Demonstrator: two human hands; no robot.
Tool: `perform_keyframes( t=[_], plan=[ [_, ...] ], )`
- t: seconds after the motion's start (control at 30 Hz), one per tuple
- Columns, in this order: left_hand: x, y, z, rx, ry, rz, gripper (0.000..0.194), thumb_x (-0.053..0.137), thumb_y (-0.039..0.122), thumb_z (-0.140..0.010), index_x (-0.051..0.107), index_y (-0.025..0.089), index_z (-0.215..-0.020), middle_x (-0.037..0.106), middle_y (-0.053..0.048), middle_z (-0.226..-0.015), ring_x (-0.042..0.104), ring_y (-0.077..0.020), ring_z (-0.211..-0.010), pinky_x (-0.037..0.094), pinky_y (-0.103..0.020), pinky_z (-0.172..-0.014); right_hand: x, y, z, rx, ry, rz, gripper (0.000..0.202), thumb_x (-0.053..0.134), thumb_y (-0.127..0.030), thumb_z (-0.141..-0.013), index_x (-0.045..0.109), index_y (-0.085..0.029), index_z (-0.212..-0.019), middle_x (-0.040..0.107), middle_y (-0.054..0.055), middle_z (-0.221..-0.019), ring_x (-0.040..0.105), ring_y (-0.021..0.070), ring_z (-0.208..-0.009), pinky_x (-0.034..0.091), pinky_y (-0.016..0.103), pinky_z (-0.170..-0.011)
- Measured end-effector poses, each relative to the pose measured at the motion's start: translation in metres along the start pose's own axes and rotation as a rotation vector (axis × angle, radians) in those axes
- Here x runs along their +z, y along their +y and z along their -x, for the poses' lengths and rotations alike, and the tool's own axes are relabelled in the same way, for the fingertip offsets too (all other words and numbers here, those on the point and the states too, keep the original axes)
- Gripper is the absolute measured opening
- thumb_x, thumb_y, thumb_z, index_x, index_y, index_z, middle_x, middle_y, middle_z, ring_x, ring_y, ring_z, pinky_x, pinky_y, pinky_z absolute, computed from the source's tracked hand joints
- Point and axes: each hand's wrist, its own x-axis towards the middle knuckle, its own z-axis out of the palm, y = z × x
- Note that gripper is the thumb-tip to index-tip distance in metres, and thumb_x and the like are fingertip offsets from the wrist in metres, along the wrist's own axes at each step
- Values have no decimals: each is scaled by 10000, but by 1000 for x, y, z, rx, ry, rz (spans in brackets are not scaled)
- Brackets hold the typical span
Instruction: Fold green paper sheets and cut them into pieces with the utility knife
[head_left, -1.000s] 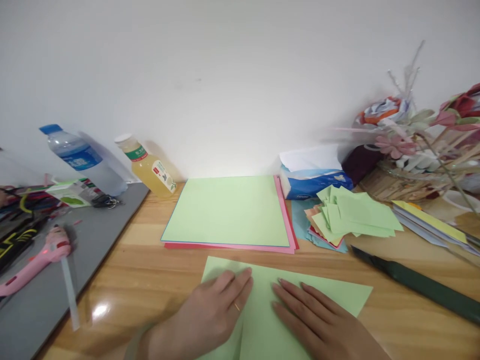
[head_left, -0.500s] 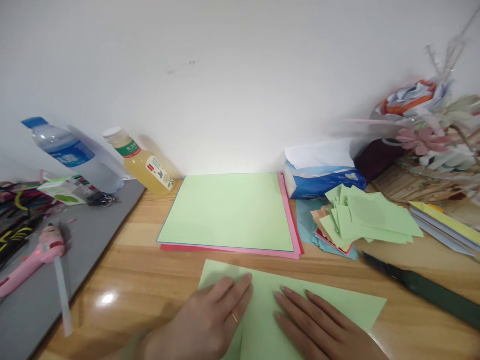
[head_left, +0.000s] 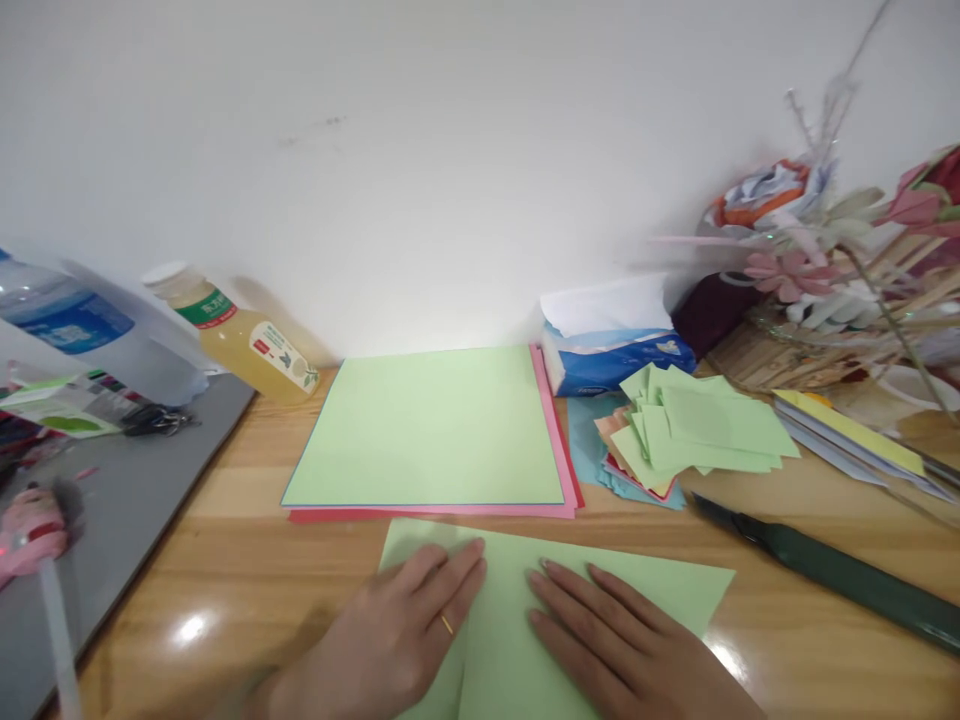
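A light green sheet with a crease or folded edge lies at the bottom middle, cut off by the frame's lower edge. My left hand rests on its left part, fingers stretched out, a gold ring on one finger. Flat on the right part of the sheet lies my right hand, its fingers spread a little. Beyond the sheet is a stack of large papers, green on top, with pink and red edges showing below.
Small green paper pieces and a dark green cutter lie right. Behind stand a tissue pack and paper flowers. At left are a juice bottle, water bottle, grey board and pink glue gun.
The view has turned slightly right, so most things sit further left in the picture. Both hands remain on the green sheet in nearly the same pose.
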Motion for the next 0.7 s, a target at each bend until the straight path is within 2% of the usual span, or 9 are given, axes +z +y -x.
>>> perform_keyframes(
  t=[0.2, 0.3, 0.4, 0.5, 0.6, 0.7],
  plan=[
    [1, 0, 2, 3, -9, -31, 449, 327, -2, -825, 472, 88, -1240, 524, -77, -1273, 485, -188, -1007, 484, -259, -805, -7, -1, 4, 30, -62, -62, 489, 450, -234, -839, 406, -154, -1319, 425, 49, -1332, 428, 182, -1201, 455, 299, -906],
    [-1, 0, 2, 9, -27, -39, 446, 308, -5, -835, 474, 81, -1240, 520, -75, -1280, 489, -188, -1004, 492, -261, -794, -11, -2, 11, 64, -87, -55, 565, 468, -311, -828, 357, -118, -1347, 393, 68, -1359, 396, 180, -1230, 440, 298, -926],
    [-1, 0, 2, 5, -1, -54, 429, 289, 0, -852, 491, 81, -1222, 529, -66, -1272, 505, -186, -983, 491, -268, -794, -11, 1, 30, 181, -62, -54, 760, 494, -454, -795, 228, -80, -1400, 329, 108, -1398, 367, 209, -1253, 432, 322, -939],
    [0, -1, 3, 1, 31, -62, 417, 281, 9, -869, 503, 96, -1212, 536, -52, -1265, 523, -180, -966, 479, -269, -811, -7, 8, 58, 268, -32, 11, 938, 503, -594, -733, 143, -66, -1421, 304, 153, -1406, 392, 267, -1233, 475, 362, -886],
    [4, -3, 4, 4, 54, -29, 397, 313, 22, -878, 491, 102, -1223, 545, -58, -1254, 528, -181, -980, 474, -287, -834, -7, 15, 82, 350, -27, 124, 966, 525, -584, -713, 121, -74, -1428, 297, 177, -1408, 402, 306, -1219, 493, 400, -855],
    [11, -5, 6, -29, 96, 57, 402, 347, 28, -878, 464, 130, -1249, 561, -64, -1232, 542, -167, -961, 486, -299, -837, -11, 17, 91, 397, -17, 174, 942, 523, -542, -732, 92, -81, -1432, 304, 182, -1403, 414, 305, -1210, 499, 408, -847]
  ],
)
